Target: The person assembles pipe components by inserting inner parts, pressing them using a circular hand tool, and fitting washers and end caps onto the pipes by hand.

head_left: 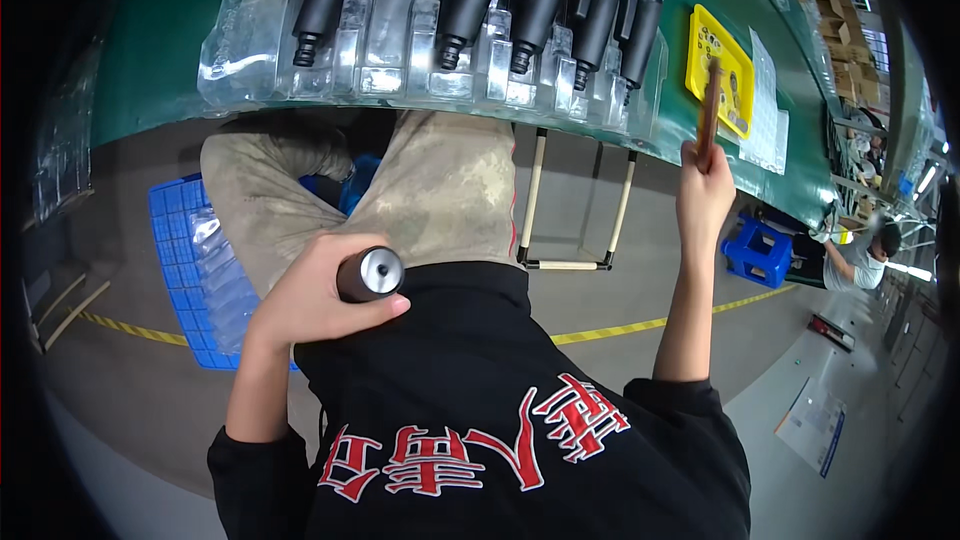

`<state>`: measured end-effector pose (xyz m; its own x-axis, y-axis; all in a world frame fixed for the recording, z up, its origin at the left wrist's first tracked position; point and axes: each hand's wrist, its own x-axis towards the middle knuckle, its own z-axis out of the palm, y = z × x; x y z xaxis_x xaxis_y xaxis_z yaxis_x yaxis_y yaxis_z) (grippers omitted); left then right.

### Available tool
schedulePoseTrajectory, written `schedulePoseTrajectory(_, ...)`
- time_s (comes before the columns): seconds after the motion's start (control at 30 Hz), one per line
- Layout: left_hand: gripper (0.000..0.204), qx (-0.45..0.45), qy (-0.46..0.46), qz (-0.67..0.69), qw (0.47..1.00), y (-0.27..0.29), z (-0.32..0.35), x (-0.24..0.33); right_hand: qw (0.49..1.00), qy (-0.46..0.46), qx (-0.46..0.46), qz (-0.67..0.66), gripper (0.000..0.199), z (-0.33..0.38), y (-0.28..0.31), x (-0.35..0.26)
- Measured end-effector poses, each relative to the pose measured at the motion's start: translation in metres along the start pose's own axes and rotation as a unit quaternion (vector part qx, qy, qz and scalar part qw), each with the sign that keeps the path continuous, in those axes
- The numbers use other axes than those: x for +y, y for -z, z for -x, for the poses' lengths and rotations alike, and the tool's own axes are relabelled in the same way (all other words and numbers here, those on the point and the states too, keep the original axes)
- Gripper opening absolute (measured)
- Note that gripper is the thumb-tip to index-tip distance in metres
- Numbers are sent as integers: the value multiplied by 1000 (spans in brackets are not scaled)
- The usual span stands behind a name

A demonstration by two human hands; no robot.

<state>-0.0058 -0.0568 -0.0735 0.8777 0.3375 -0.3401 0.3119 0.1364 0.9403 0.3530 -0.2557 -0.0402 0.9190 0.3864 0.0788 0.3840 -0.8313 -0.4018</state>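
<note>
My left hand [320, 290] is closed round a short black cylinder [372, 273], held above my lap. Its silver metal end face, with a dark spot at the centre, points up. My right hand [706, 190] grips a slim reddish-brown tool [710, 110] near the bench edge; its exact kind cannot be made out. The tool's far end reaches over a yellow tray [703, 32] that holds several small metal rings and other small parts. In front of me, several black angled tubes [468, 5] with ribbed ends lie in a clear plastic blister tray [240, 60].
The trays stand on a green bench [150, 70]. Clear plastic sheeting [765, 100] lies beside the yellow tray. A blue crate [175, 250] with clear plastic stands on the floor at left, a blue stool [757, 252] at right. Another person [855, 258] is farther off at right.
</note>
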Motion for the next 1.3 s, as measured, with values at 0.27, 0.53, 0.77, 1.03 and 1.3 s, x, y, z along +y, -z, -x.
schedulePoseTrajectory(0.27,21,130,32,77,988,-18,-6,-10,993,76,-47,79,44,-73,-43,40)
schedulePoseTrajectory(0.53,17,207,-9,78,975,-56,5,32,914,175,-170,-323,42,59,20,-84)
schedulePoseTrajectory(0.77,15,190,-37,145,970,-76,4,34,699,108,-498,-501,51,119,-26,-138)
schedulePoseTrajectory(1.03,13,163,-37,144,975,-70,4,29,688,80,-479,-539,45,122,-30,-136)
schedulePoseTrajectory(1.3,13,197,-27,124,972,-69,2,31,692,32,-464,-552,43,128,-32,-145)
